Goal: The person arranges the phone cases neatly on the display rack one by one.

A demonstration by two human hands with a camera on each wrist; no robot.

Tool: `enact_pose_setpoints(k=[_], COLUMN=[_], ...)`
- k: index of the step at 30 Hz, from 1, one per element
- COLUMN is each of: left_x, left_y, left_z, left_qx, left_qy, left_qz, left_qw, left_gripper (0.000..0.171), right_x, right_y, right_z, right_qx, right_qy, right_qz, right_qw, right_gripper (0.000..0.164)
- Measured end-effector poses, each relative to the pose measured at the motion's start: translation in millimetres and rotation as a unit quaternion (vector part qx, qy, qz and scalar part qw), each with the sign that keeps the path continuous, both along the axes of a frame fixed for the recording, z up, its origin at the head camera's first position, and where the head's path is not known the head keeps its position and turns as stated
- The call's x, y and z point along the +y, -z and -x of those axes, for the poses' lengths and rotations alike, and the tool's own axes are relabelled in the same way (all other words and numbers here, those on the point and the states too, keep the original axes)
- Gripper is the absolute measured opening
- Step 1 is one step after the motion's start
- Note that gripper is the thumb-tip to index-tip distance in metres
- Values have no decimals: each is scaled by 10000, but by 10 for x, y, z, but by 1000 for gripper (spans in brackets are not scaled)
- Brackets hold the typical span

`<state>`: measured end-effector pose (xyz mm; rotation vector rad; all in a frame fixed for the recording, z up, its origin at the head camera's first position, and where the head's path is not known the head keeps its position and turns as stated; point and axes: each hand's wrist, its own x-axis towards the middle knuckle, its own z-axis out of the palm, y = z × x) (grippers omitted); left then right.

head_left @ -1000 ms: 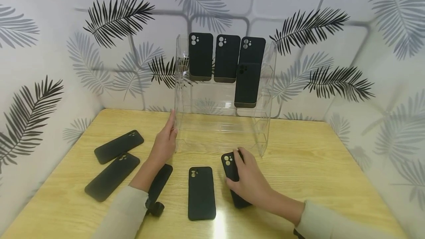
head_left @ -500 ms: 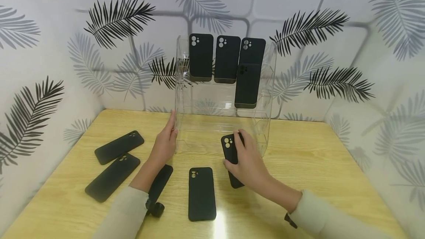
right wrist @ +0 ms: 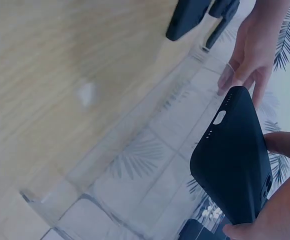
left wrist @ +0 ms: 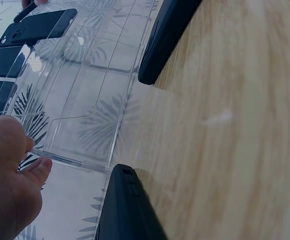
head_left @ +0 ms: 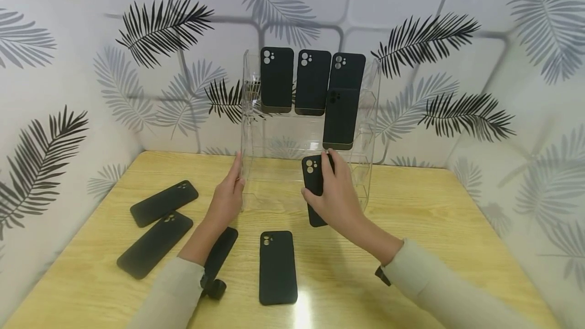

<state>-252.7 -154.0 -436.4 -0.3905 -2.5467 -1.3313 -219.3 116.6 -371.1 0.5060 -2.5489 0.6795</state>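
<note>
The right hand held a flat, black, rectangular phone case near the frame's middle, standing nearly tall, camera holes on top. The left hand held the side of a clear plastic rack.

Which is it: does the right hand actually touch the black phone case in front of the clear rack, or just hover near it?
Touching. The right wrist view shows the right hand gripping the phone case, digits against it at two spots.

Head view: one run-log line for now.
left hand: holds clear rack side; right hand: holds black phone case above table; racked cases: four; loose cases: four
</note>
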Motion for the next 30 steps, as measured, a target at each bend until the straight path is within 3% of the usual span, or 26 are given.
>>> enact_pose_setpoints(k=[10, 30], left_x=[-10, -3], left_y=[13, 8], left_z=[4, -2], left_qx=[-82, -111], left_qy=[32, 12], left_qz=[-61, -3], left_qw=[9999, 9999], left_gripper=[70, 70], right_x=[-128, -384], right_y=[-208, -650], right_z=[316, 981], right_qx=[491, 841], right_qy=[142, 637], right_qz=[250, 552], right_qw=[9984, 9929], right_gripper=[87, 89])
